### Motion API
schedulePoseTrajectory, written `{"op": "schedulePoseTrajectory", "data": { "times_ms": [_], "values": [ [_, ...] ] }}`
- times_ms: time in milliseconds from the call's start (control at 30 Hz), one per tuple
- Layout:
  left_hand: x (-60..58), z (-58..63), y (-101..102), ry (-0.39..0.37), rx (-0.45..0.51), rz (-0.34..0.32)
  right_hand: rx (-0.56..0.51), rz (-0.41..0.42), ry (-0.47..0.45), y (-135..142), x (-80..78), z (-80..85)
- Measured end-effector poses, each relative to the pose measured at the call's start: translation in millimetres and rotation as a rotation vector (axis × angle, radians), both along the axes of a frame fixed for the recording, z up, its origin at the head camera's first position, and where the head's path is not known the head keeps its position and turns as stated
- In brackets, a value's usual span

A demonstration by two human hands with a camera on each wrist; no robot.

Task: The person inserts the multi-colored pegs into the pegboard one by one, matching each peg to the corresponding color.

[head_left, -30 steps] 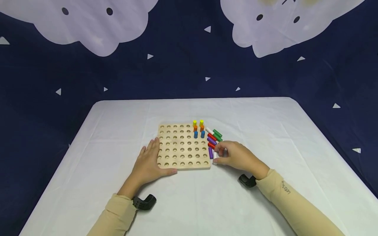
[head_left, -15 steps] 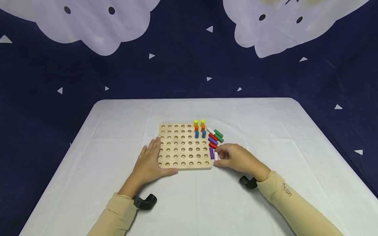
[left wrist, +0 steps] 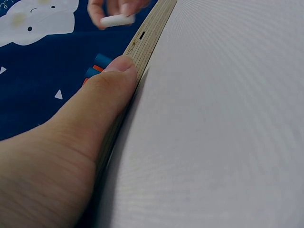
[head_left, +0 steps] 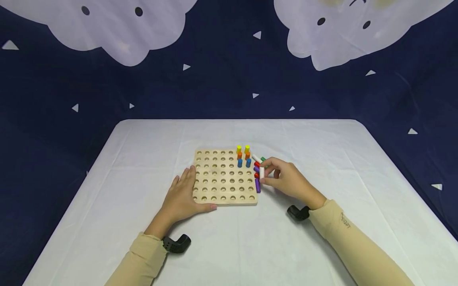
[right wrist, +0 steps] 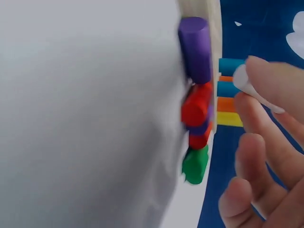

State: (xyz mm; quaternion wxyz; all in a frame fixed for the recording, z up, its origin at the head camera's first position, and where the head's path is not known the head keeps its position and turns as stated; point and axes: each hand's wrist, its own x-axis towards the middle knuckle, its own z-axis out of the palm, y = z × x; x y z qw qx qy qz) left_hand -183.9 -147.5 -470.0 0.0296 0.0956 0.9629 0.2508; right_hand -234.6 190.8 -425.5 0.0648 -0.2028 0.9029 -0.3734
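Left hand (head_left: 180, 198) is lying spread, fingers along the left edge of one wooden pegboard (head_left: 218, 177), thumb along its near edge. Right hand (head_left: 288, 178) is pinching one white peg (head_left: 262, 172), raised beside the board's right edge. Six pegs, paired yellow (head_left: 239, 149), orange (head_left: 239, 156) and blue (head_left: 240, 163), are standing in the far right corner. Purple pegs (right wrist: 195, 52), red pegs (right wrist: 195, 109) and green (right wrist: 195, 165) are lying alongside.

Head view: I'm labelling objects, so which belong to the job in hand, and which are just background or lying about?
Likely part of the job:
pegboard, touched by the left hand
white peg, pinched by the right hand
yellow, orange and blue standing pegs
loose pegs beside the board

Likely just surroundings:
white-covered table
patterned backdrop
black wrist devices
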Motion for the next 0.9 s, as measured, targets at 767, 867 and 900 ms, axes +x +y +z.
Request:
{"op": "schedulePoseTrajectory", "data": {
  "times_ms": [767, 867, 900],
  "values": [
    [0.7, 3.0, 2, -0.002, 0.009, -0.004, 0.189, 0.064, 0.222, -57, -21.2, -1.7],
    [0.9, 3.1, 2, -0.001, 0.009, -0.001, 0.222, 0.091, 0.279, -60, -21.0, -2.5],
    [0.9, 3.0, 1, 0.0, 0.008, 0.0, 0.229, 0.1, 0.296, -61, -21.0, -2.6]
  ]
}}
